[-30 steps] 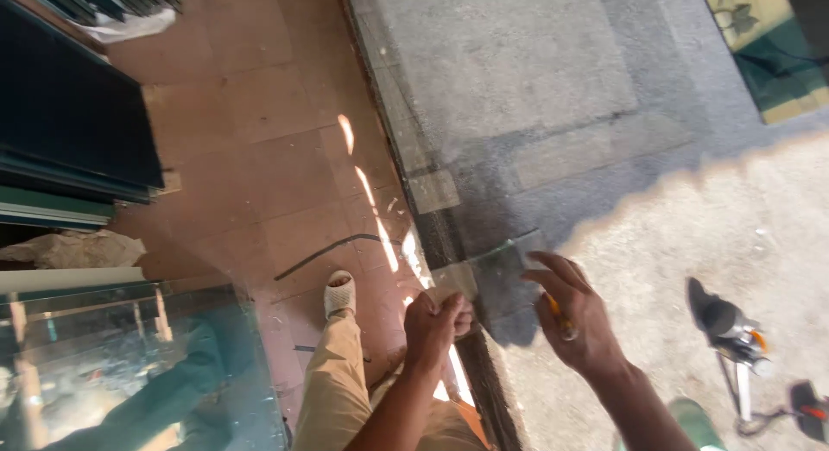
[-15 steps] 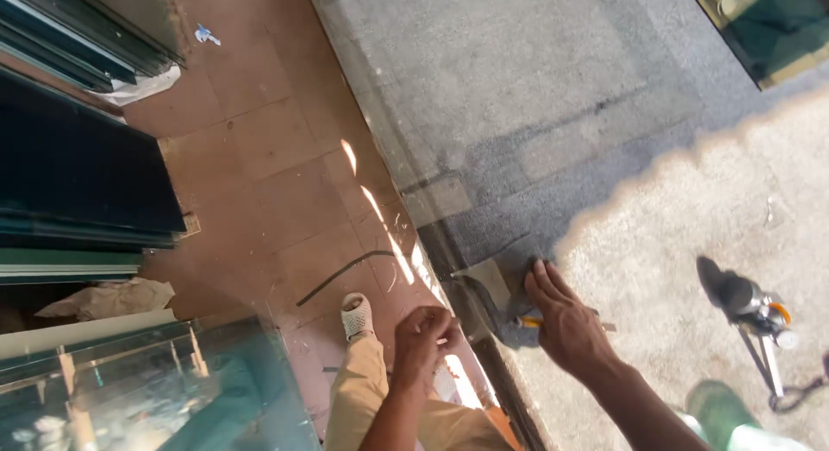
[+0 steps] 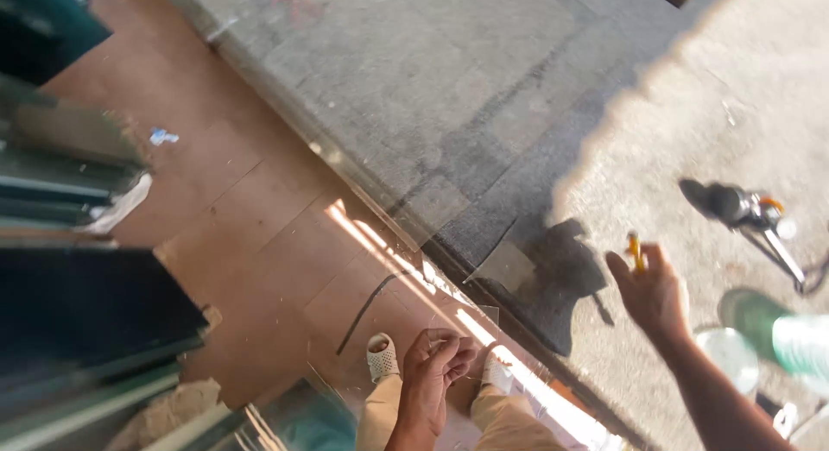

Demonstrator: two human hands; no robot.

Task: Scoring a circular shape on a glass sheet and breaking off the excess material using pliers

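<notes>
Head view, looking down. The right hand (image 3: pixel 652 291) was raised with its fingers loosely spread, a short yellow-orange tool (image 3: pixel 635 251) pinched upright between the fingertips; the tool's long axis stood nearly vertical in the picture, and its lower end was hidden by the fingers. The left hand (image 3: pixel 436 365) was curled narrow, thumb against fingers, above the near corner of a glass sheet (image 3: pixel 406 97); whether it pinched the glass edge or only rested on it could not be told. The glass sheet lay flat on a grey carpeted desk (image 3: pixel 484 132), its long edge running diagonally from far left to near right. Taken from the glass sheet's near corner, the left hand was at the corner itself, and the right hand with the tool was to the right and well apart, over the sunlit part of the desk. The left hand was thus the nearer to the glass edge. Below that corner showed two white sandals (image 3: pixel 381 357) on a brown tiled floor (image 3: pixel 250 209). Farther right of the right hand lay a dark tool (image 3: pixel 734 205) and a green bottle (image 3: pixel 777 330).
</notes>
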